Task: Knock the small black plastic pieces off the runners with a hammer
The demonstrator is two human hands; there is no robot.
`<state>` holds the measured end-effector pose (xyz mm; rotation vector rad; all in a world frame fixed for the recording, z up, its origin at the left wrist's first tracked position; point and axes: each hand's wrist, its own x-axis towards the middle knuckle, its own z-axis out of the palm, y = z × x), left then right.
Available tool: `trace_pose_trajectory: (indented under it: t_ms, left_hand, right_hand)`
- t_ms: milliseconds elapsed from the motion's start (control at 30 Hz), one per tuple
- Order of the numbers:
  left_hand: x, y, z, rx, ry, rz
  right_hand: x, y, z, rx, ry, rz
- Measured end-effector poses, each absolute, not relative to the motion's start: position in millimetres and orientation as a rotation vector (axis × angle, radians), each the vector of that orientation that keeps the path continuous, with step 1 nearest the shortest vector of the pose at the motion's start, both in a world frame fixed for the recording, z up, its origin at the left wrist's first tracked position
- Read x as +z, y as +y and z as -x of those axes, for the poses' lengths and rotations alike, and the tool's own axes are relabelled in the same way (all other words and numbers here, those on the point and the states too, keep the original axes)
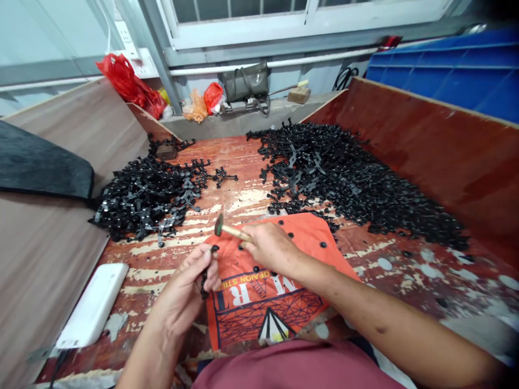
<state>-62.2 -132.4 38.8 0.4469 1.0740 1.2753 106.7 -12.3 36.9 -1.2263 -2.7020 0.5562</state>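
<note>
My left hand [193,281] pinches a small black jointed part [205,286] upright between thumb and fingers, above the left edge of an orange printed cloth [284,302]. Wrapped round the wooden handle of a small hammer [233,232] is my right hand [270,246]. The hammer's dark head points left, slightly above and beyond the left fingertips, apart from the black part. Several small round black pieces [323,245] lie on the cloth. The fingers of my right hand are partly hidden by its back.
Black jointed parts form a pile [146,194] at left and a larger pile [340,173] at right on the worn red table [231,156]. A white power bank [93,305] lies front left. Wooden side boards [438,146] flank the table; a blue crate [450,75] stands beyond.
</note>
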Motion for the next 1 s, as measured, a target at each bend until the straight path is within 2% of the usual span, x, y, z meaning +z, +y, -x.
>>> trace_pose_trajectory:
  t_ms: [200,433,600,767,1000]
  left_hand:
    - [38.3,-155.6,64.6,1.285,0.732,-0.169]
    - [35.2,-163.7,64.0,1.310,0.670,-0.154]
    - [35.6,-155.7,61.8,1.259,1.134,-0.404]
    - [25.8,-129.8,61.6,1.012,1.842,-1.132]
    - [8.2,-104.2,57.4,0.670,2.051,-1.474]
  right_hand:
    - [31.0,-15.9,-82.7,0.454,-2.844,1.194]
    - [32.5,-26.8,-87.8,0.445,-2.861,1.219]
    - [43.6,-21.7,-102.9,0.492,-2.803,1.240]
    - [54.5,-18.5,-155.6,0.732,-2.497,1.256]
    - [38.8,-40.3,-207.2,0.922,-2.366,1.279]
